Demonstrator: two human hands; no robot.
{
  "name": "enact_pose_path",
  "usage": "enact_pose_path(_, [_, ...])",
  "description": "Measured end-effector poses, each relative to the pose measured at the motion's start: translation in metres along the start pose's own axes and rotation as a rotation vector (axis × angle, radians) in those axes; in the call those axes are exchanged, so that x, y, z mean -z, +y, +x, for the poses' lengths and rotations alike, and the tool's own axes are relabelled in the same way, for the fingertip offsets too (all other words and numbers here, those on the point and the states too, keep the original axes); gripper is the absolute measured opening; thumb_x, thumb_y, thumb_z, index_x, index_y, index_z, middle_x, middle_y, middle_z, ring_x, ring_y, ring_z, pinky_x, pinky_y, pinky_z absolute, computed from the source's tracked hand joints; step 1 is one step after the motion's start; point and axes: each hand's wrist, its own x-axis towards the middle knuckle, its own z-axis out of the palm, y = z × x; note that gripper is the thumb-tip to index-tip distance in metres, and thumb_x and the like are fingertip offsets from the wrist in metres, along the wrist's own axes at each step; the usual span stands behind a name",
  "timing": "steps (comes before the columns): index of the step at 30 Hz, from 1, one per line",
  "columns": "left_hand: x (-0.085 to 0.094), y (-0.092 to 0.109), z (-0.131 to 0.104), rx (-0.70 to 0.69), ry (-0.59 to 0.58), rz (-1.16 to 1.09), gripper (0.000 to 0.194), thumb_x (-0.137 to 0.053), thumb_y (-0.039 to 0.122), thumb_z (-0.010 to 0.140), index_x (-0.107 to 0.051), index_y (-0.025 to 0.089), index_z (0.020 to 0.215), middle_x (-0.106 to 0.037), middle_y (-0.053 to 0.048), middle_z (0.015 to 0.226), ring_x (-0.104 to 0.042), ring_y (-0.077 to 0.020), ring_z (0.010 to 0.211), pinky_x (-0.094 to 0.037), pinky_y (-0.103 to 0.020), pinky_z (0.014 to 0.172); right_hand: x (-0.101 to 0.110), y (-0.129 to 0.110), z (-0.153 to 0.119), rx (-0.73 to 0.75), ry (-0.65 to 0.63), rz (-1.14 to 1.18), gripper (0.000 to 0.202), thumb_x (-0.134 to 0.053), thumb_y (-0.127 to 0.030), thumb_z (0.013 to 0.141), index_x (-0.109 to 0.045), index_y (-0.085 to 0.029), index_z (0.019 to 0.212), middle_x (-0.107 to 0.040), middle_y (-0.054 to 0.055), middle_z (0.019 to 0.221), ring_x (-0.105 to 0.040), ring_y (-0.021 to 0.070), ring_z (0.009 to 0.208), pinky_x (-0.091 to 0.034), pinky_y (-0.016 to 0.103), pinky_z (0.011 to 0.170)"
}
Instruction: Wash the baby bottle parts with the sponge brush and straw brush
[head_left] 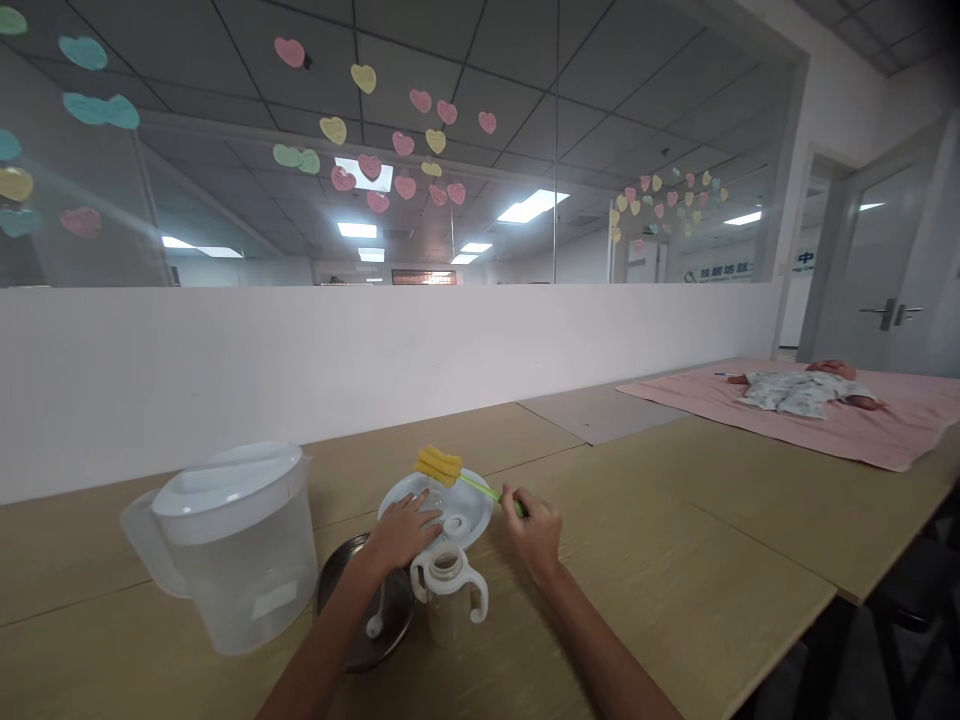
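Note:
A bottle brush [439, 465] with a yellow sponge head and a thin green handle is in my right hand [536, 530], its fingers wrapped round the handle's end. The sponge hangs over the far rim of a white bowl [481, 500]. My left hand [405, 530] reaches over the bowl's left side with its fingers spread; whether it touches the clear piece beneath is hard to see. A white ring-shaped part [455, 527] lies in the bowl. In front stands a clear baby bottle [448, 610] with two white handles and an uncovered mouth.
Partly under my left forearm is a dark metal bowl [401, 625] holding a white-tipped piece. A lidded plastic pitcher [247, 570] stands at left. Far right, a baby-shaped figure [795, 392] lies on a pink towel [885, 435]. A white wall [300, 360] backs the table.

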Motion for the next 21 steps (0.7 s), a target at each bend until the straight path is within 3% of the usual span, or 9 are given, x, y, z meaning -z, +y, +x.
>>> enact_pose_path(4, [0.002, 0.003, -0.001, 0.125, -0.032, -0.002, 0.043, -0.035, 0.048, 0.085, -0.056, 0.026, 0.115, -0.044, -0.007, 0.132, -0.036, -0.0259, 0.123, -0.027, -0.041, 0.101, 0.000, 0.001, 0.000, -0.002, -0.005, 0.000, 0.045, -0.040, -0.036, 0.086, -0.052, -0.014, 0.049, -0.048, -0.002, 0.044, -0.039, 0.0060, 0.042, -0.026, 0.020, 0.048])
enact_pose_path(9, [0.009, 0.011, -0.004, 0.191, 0.008, 0.069, 0.048, -0.039, 0.047, 0.083, -0.052, 0.021, 0.121, -0.051, -0.015, 0.120, -0.043, -0.0307, 0.115, -0.029, -0.044, 0.096, 0.000, 0.001, 0.000, -0.011, 0.000, -0.001, 0.044, -0.040, -0.035, 0.086, -0.053, -0.014, 0.050, -0.049, -0.001, 0.045, -0.040, 0.0064, 0.043, -0.027, 0.019, 0.049])
enact_pose_path(13, [0.013, 0.017, -0.005, 0.245, -0.007, 0.097, 0.051, -0.037, 0.048, 0.083, -0.047, 0.020, 0.125, -0.055, -0.015, 0.110, -0.049, -0.0300, 0.106, -0.033, -0.043, 0.093, 0.001, 0.000, 0.001, -0.016, 0.001, -0.008, 0.045, -0.039, -0.035, 0.087, -0.052, -0.014, 0.049, -0.048, -0.001, 0.044, -0.039, 0.0060, 0.042, -0.026, 0.019, 0.048])
enact_pose_path(18, [0.015, 0.018, -0.005, 0.294, 0.047, 0.167, 0.053, -0.042, 0.049, 0.080, -0.051, 0.013, 0.118, -0.043, -0.018, 0.128, -0.038, -0.0314, 0.118, -0.026, -0.043, 0.099, 0.001, 0.000, 0.002, -0.008, 0.008, -0.019, 0.045, -0.039, -0.035, 0.087, -0.052, -0.014, 0.050, -0.048, -0.001, 0.044, -0.039, 0.0061, 0.043, -0.025, 0.019, 0.048])
enact_pose_path(21, [0.014, 0.016, -0.004, 0.293, 0.000, 0.131, 0.054, -0.039, 0.050, 0.081, -0.052, 0.011, 0.117, -0.036, -0.017, 0.136, -0.033, -0.0296, 0.124, -0.024, -0.042, 0.102, 0.000, 0.001, 0.001, -0.011, 0.010, -0.018, 0.045, -0.039, -0.035, 0.087, -0.052, -0.014, 0.049, -0.048, -0.001, 0.044, -0.040, 0.0061, 0.042, -0.026, 0.020, 0.048])
